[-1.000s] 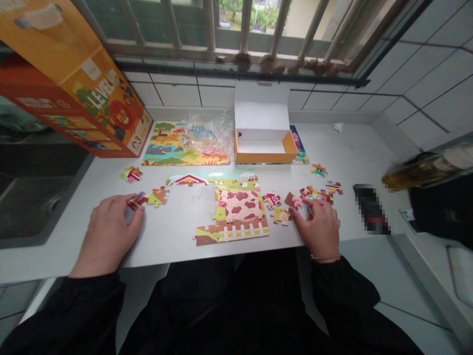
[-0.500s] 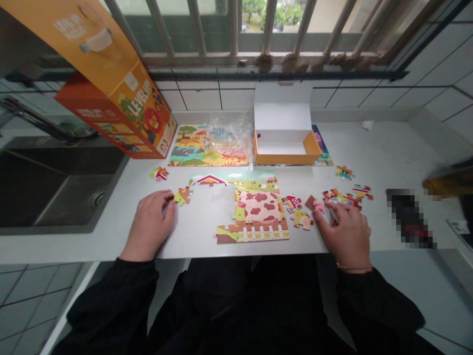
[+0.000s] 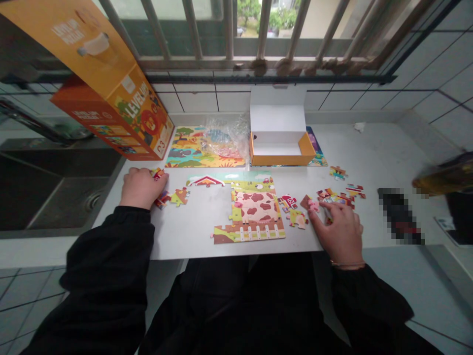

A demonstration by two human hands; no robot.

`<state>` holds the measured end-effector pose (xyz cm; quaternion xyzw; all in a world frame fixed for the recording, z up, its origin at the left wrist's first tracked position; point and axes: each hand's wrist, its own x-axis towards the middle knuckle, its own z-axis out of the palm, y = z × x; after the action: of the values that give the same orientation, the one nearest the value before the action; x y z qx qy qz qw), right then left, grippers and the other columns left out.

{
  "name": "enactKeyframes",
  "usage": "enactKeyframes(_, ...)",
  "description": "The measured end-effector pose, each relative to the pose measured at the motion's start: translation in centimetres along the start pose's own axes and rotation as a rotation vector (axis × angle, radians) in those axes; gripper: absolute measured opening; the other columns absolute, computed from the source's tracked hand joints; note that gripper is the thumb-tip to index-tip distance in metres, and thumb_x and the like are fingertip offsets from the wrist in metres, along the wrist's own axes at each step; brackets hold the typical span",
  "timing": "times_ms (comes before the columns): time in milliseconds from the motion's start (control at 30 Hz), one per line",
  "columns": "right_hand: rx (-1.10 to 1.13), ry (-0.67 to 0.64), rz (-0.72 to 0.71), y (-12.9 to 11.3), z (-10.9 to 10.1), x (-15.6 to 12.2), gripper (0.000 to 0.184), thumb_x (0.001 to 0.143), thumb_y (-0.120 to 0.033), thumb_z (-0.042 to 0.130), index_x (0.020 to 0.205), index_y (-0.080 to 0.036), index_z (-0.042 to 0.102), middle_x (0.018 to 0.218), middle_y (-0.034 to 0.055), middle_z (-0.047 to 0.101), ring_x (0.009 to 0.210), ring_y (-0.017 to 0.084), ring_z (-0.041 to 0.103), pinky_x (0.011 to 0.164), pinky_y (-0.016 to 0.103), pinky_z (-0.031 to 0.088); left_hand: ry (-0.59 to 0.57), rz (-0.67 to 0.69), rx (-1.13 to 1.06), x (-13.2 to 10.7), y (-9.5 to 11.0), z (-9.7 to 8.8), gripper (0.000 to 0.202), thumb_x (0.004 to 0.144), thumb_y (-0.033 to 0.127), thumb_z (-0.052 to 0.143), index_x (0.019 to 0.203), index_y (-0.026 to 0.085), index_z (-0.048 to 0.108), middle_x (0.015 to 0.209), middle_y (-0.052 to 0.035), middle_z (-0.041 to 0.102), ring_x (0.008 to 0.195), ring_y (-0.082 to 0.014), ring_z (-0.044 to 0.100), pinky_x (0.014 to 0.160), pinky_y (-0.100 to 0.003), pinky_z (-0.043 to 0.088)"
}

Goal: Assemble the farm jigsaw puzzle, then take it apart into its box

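Note:
My left hand (image 3: 141, 188) is at the left end of the counter, its fingers closed on a red puzzle piece (image 3: 158, 174) that they partly cover. Below it lie a dark, colourful piece (image 3: 162, 199) and a green and brown piece (image 3: 180, 196). To the right, my right hand (image 3: 340, 231) has thumb and index finger at a brown and pink piece with a pig (image 3: 312, 203). A partly joined farm puzzle (image 3: 257, 207) with a cow and white fence lies between the hands. Its barn-roof strip (image 3: 207, 181) extends left along the top.
Loose pieces (image 3: 334, 197) lie around my right hand, with a barn piece (image 3: 287, 201) beside the puzzle. Behind stand an open white-lined box (image 3: 283, 159) and a tall orange box (image 3: 144, 118). Plastic wrap (image 3: 225, 138) rests on a picture board (image 3: 185, 161). A sink (image 3: 55, 187) is at left.
My left hand has moved up and left from the green and brown piece to the red piece. The dark piece near it now shows. My right hand stays at the pig piece.

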<state>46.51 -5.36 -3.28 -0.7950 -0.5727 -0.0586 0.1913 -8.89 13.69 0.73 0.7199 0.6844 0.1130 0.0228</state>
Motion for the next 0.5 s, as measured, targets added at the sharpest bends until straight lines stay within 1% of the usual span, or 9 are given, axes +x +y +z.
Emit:
enactKeyframes(100,0.008,-0.002,0.007,0.1,0.0,0.1,0.050,0.100,-0.062,0.063,0.129,-0.023,0.077,0.128,0.0155,0.071,0.113,0.038,0.063,0.088,0.048,0.048,0.051,-0.109,0.026,-0.4,0.7,0.2,0.069,0.103,0.054,0.055,0.129,-0.008,0.066,0.130,-0.0301,0.064,0.120,-0.0360,0.054,0.111,-0.056,0.041)
enactKeyframes(200,0.054,0.002,-0.006,0.5,0.1,0.2,0.047,0.100,-0.062,0.064,0.126,-0.024,0.076,0.129,0.0144,0.071,0.117,0.036,0.063,0.093,0.048,0.049,0.074,-0.138,0.009,-1.1,1.2,0.3,0.060,0.105,0.046,0.054,0.142,-0.001,0.063,0.133,-0.0232,0.067,0.115,-0.0303,0.056,0.110,-0.050,0.044)
enactKeyframes(267,0.104,0.007,-0.032,0.8,0.2,0.2,0.046,0.101,-0.061,0.064,0.125,-0.024,0.075,0.131,0.0143,0.071,0.119,0.035,0.063,0.097,0.048,0.049,0.086,-0.168,-0.016,-1.5,1.3,0.2,0.056,0.104,0.041,0.055,0.145,0.002,0.061,0.132,-0.0204,0.069,0.111,-0.0286,0.057,0.108,-0.049,0.046)
enactKeyframes(367,0.202,0.013,-0.055,1.1,0.3,0.2,0.045,0.101,-0.059,0.066,0.126,-0.023,0.072,0.129,0.0145,0.073,0.115,0.033,0.065,0.098,0.047,0.050,0.107,-0.199,-0.045,-1.9,1.4,0.2,0.052,0.101,0.034,0.058,0.144,0.004,0.062,0.131,-0.0183,0.070,0.110,-0.0291,0.058,0.109,-0.050,0.048)
enactKeyframes(500,0.302,-0.007,-0.027,1.1,0.2,0.0,0.042,0.100,-0.056,0.070,0.127,-0.023,0.070,0.119,0.0107,0.080,0.103,0.030,0.070,0.094,0.045,0.052,0.177,-0.179,-0.019,-2.2,1.4,0.5,0.044,0.101,0.028,0.054,0.136,0.005,0.065,0.129,-0.0181,0.069,0.115,-0.0309,0.059,0.114,-0.051,0.049)
